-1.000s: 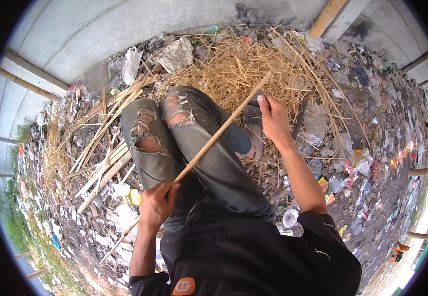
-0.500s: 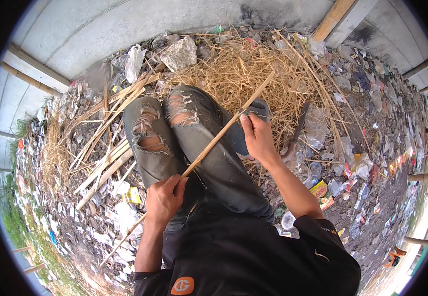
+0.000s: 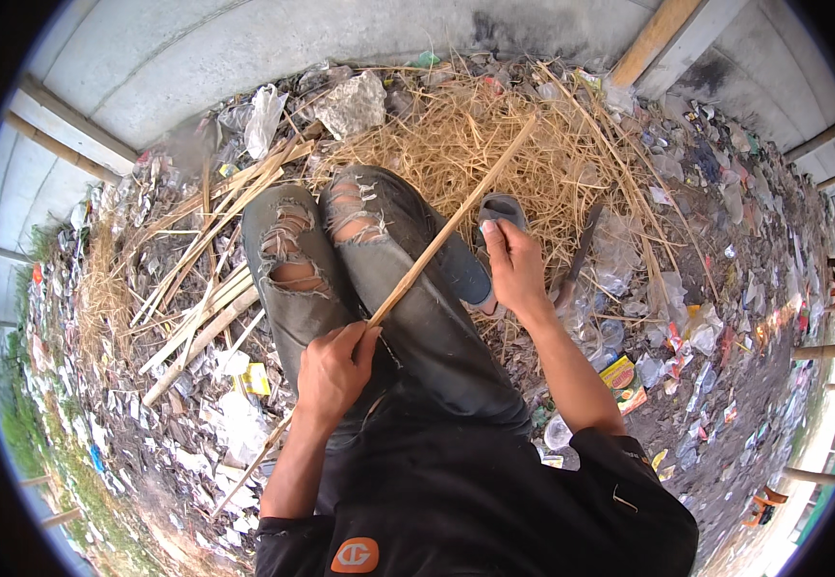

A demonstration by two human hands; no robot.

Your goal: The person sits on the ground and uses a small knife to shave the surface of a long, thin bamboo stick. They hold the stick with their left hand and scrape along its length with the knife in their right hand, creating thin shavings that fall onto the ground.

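Note:
A long, pale bamboo strip (image 3: 443,237) slants across my thighs, its far end over the straw and its near end passing beyond my left forearm. My left hand (image 3: 334,375) is closed round it above my lap. Right of the strip and apart from it is my right hand (image 3: 516,267), thumb laid along curled fingers; whatever these may hold is hidden. Just beyond its thumb shows a grey sandal (image 3: 502,206). A dark-bladed knife (image 3: 585,246) lies on the ground right of my right hand.
Loose straw (image 3: 465,125) is heaped in front of my knees. Cut bamboo strips (image 3: 208,313) lie at the left. Plastic litter (image 3: 619,260) covers the ground around me. A grey concrete wall (image 3: 340,34) with a wooden post (image 3: 656,40) stands at the back.
My right hand has come off the bamboo strip and moved slightly right. The strip's far end has risen a little toward the wall; my left hand still grips it, slightly farther right.

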